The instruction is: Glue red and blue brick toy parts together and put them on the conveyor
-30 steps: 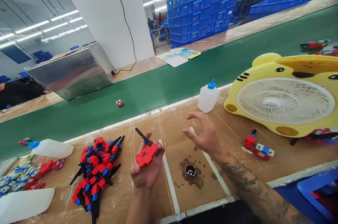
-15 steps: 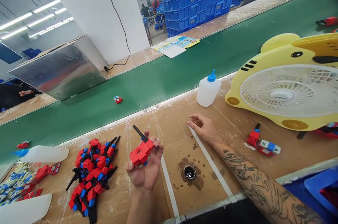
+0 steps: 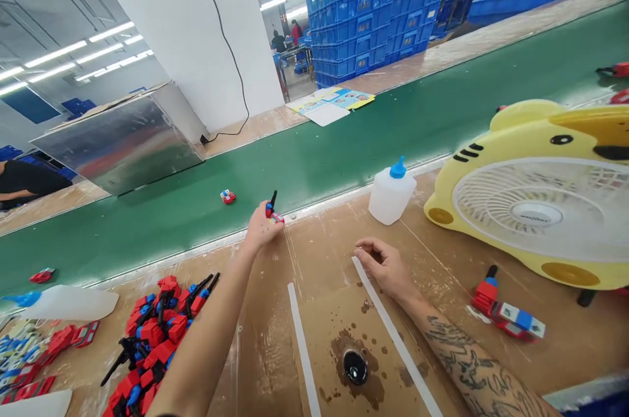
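My left hand (image 3: 265, 227) reaches to the near edge of the green conveyor belt (image 3: 314, 158). Its fingers are closed around a red and blue toy part with a black barrel (image 3: 272, 202), mostly hidden by the hand. My right hand (image 3: 386, 266) rests beside the top end of a white tape strip (image 3: 388, 318), fingers loosely curled, thumb apart, with nothing visible in it. Between the tape strips a small black round cup (image 3: 354, 366) of dark liquid sits in a wet stain. Left of my left forearm lies a heap of red, blue and black toy parts (image 3: 152, 335).
A white squeeze bottle (image 3: 392, 197) stands upright near the belt; another bottle (image 3: 73, 303) lies at the left. The yellow animal-shaped fan (image 3: 531, 207) fills the right side. A toy vehicle (image 3: 511, 315) lies below it. One small toy (image 3: 227, 197) sits on the belt.
My left hand has moved forward, away from me, carrying the red toy part to the belt's edge and turning it over. My right hand has stayed by the tape. The view has shifted slightly.
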The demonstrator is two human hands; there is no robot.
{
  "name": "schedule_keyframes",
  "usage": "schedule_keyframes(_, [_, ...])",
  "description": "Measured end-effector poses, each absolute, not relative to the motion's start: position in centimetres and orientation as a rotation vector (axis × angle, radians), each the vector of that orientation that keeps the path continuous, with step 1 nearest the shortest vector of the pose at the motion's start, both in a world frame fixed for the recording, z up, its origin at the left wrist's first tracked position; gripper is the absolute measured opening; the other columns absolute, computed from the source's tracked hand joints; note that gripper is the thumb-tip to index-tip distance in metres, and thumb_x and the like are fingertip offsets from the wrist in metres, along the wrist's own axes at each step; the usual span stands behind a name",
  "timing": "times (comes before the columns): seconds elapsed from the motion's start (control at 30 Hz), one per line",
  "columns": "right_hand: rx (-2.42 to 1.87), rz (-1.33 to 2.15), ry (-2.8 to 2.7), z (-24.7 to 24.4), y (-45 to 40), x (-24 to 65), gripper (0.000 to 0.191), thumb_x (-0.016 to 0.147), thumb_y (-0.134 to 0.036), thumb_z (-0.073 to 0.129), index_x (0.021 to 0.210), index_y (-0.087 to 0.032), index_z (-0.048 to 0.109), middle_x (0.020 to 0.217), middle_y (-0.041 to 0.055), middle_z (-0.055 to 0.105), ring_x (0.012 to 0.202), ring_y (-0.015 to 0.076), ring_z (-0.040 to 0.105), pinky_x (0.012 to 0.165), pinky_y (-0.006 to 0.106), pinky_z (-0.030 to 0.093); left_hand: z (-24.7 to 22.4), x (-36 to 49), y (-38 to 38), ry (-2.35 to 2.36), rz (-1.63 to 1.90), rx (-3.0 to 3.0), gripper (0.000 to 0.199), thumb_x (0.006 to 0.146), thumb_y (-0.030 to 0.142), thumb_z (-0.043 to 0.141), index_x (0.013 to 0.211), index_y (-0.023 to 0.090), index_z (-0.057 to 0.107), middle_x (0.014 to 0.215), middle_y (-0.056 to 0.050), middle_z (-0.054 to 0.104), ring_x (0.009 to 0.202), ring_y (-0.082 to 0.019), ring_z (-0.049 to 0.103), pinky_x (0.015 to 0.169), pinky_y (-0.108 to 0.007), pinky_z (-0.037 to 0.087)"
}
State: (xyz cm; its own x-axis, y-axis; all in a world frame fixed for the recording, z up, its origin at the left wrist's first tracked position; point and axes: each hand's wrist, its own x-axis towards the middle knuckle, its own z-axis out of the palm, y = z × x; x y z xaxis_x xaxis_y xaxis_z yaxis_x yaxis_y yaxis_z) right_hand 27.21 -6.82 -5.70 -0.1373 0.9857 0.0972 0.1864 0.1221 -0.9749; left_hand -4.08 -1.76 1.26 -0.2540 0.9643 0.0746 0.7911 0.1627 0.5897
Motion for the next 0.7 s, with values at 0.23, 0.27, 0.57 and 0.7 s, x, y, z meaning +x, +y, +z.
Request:
schedule_keyframes(0.23, [-1.251, 1.087, -1.506, -5.0, -7.0, 27.3, 0.034, 0.082, -0.051, 0.062, 0.085, -0.018, 0.068, 0.078, 0.0052, 0.069, 0.072, 0.021, 0.062, 0.065, 0.03, 0.05, -0.4, -5.9, 6.4, 2.353, 0.565, 1.635, 0.075, 0.058, 0.026, 0.079, 0.127, 0.014, 0.052, 0.108, -0.016, 0.066, 0.109, -0.035, 0.059, 0.093, -0.039, 0.043])
schedule_keyframes(0.27, [-1.255, 1.072, -1.524, -4.8, -7.0, 27.3, 0.033, 0.083, -0.051, 0.062, 0.084, -0.018, 0.068, 0.077, 0.0047, 0.069, 0.071, 0.0209, 0.063, 0.065, 0.03, 0.05, -1.1, -5.7, 6.4, 2.374, 0.576, 1.625, 0.077, 0.061, 0.03, 0.077, 0.131, 0.013, 0.049, 0.11, -0.017, 0.066, 0.11, -0.035, 0.059, 0.093, -0.04, 0.043])
schedule_keyframes(0.57, [-0.846, 0.752, -2.155, 2.0, 1.5, 14.2, 0.02, 0.089, -0.036, 0.056, 0.091, -0.019, 0.068, 0.087, 0.005, 0.07, 0.082, 0.0224, 0.063, 0.079, 0.035, 0.049, -5.1, -5.0, 3.9, 2.387, 0.846, 1.739, 0.08, 0.076, 0.051, 0.066, 0.142, 0.013, 0.043, 0.131, -0.02, 0.057, 0.128, -0.037, 0.043, 0.107, -0.048, 0.032])
schedule_keyframes(0.7, [-0.706, 0.619, -2.445, 2.9, 8.7, 0.0, 0.036, 0.087, -0.019, 0.054, 0.123, -0.018, 0.06, 0.108, 0.0068, 0.07, 0.098, 0.0211, 0.062, 0.091, 0.033, 0.047, -5.7, -5.6, 3.3, 2.256, 0.975, 1.839, 0.063, 0.078, 0.041, 0.065, 0.136, 0.02, 0.052, 0.133, -0.015, 0.057, 0.128, -0.036, 0.043, 0.109, -0.05, 0.03])
